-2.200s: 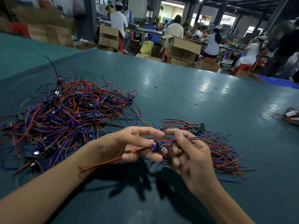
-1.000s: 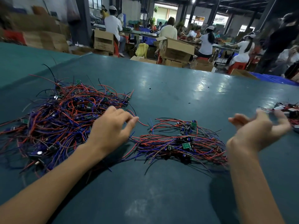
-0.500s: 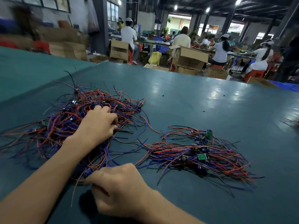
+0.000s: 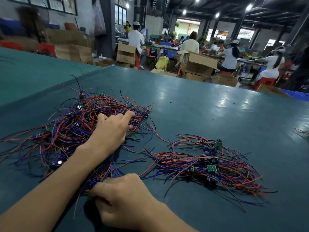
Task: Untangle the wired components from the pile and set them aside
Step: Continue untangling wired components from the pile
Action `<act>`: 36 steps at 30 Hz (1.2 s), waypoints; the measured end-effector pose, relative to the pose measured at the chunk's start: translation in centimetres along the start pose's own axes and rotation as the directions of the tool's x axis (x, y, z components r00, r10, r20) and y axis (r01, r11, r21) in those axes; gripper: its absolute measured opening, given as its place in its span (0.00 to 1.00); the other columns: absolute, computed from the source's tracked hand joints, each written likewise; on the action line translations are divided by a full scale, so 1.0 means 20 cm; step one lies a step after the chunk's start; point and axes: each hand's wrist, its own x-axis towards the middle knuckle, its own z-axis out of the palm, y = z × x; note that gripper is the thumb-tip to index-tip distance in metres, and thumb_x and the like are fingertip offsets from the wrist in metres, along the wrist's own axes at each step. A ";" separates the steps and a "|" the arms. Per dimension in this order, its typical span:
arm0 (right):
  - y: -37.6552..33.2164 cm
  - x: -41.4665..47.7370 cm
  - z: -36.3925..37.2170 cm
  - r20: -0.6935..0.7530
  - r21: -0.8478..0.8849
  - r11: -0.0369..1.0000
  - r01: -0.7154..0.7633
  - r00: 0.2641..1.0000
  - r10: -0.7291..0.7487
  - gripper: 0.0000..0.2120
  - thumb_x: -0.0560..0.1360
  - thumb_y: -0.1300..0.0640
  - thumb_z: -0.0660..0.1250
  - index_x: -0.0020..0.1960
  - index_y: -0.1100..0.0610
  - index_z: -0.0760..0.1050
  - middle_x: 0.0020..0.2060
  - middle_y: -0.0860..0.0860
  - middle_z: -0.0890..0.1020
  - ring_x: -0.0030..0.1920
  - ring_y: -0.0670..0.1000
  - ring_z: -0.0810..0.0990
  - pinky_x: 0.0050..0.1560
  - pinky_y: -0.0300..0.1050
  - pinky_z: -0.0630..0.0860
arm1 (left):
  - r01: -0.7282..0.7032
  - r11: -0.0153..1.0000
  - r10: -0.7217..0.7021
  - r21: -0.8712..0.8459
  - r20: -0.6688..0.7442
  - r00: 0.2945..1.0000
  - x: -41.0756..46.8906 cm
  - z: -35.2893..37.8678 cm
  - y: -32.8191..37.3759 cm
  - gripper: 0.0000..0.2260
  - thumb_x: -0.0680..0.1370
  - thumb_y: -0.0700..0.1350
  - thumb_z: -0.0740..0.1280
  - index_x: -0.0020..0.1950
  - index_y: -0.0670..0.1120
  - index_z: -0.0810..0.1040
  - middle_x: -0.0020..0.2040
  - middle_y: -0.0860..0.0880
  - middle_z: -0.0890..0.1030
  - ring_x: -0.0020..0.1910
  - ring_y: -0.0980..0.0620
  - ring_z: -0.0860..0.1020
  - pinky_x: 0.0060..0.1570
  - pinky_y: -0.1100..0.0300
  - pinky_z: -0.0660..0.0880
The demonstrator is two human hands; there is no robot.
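Two heaps of red, blue and black wired parts lie on a dark green table (image 4: 217,114). The large tangled pile (image 4: 70,131) sits at left; the smaller sorted heap (image 4: 209,164) lies to its right, the two joined only by a few stray wires between them. A third small cluster of wires (image 4: 301,131) shows at the right edge, well apart.

The left hand (image 4: 110,131) lies palm down on the right part of the large pile, its fingers (image 4: 128,114) spread loosely and extended over the wires; whether any wire is pinched beneath them cannot be told. The right hand (image 4: 123,196) rests at the near edge of the same pile, knuckles up, fingers curled closed; a small blue part (image 4: 92,182) and several wire ends lie just beside its fingertips, touching them, though a firm grip is not visible.

Count: two hands, two main heaps, one distant cluster. In the sorted heap three small green circuit boards (image 4: 211,168) can be made out; individual wires are too many and too tangled to count.
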 end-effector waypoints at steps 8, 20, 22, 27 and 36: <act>-0.01 -0.01 -0.01 -0.026 0.048 0.999 -0.012 1.000 0.013 0.12 0.72 0.60 0.63 0.51 0.56 0.83 0.39 0.54 0.84 0.40 0.60 0.80 0.33 0.53 0.74 | 0.241 0.965 -0.221 -0.100 0.176 0.959 0.02 -0.03 -0.01 0.08 0.81 0.38 0.59 0.58 0.40 0.73 0.54 0.42 0.76 0.50 0.42 0.76 0.48 0.48 0.75; -0.01 -0.01 -0.02 -0.010 0.062 0.996 -0.056 0.998 0.057 0.13 0.71 0.64 0.69 0.54 0.56 0.83 0.43 0.54 0.85 0.45 0.62 0.81 0.37 0.53 0.75 | 0.089 0.974 -0.147 0.211 0.279 0.949 -0.03 -0.01 0.09 0.18 0.78 0.45 0.65 0.67 0.53 0.67 0.58 0.53 0.79 0.60 0.44 0.68 0.55 0.46 0.64; -0.01 -0.01 -0.02 -0.006 0.060 0.997 -0.053 0.999 0.054 0.14 0.70 0.64 0.69 0.54 0.56 0.83 0.43 0.54 0.85 0.44 0.62 0.81 0.37 0.54 0.75 | 0.077 0.953 -0.154 0.294 0.249 0.956 -0.04 -0.02 0.09 0.18 0.78 0.50 0.66 0.67 0.53 0.66 0.60 0.52 0.78 0.61 0.44 0.67 0.55 0.46 0.63; -0.01 0.00 -0.01 0.027 0.031 0.997 -0.070 0.997 0.069 0.15 0.71 0.61 0.69 0.56 0.54 0.81 0.44 0.54 0.84 0.45 0.63 0.80 0.39 0.56 0.76 | 0.162 0.904 -0.257 0.397 0.200 0.945 -0.05 -0.03 0.10 0.25 0.76 0.56 0.69 0.66 0.49 0.63 0.62 0.45 0.71 0.62 0.42 0.68 0.57 0.44 0.64; -0.01 0.00 0.00 0.036 0.016 0.996 -0.083 0.996 0.082 0.14 0.71 0.62 0.68 0.56 0.54 0.81 0.45 0.55 0.84 0.46 0.64 0.80 0.41 0.56 0.77 | 0.123 0.900 -0.239 0.417 0.238 0.941 -0.05 -0.03 0.12 0.11 0.81 0.52 0.62 0.62 0.52 0.75 0.61 0.49 0.72 0.63 0.44 0.68 0.58 0.44 0.62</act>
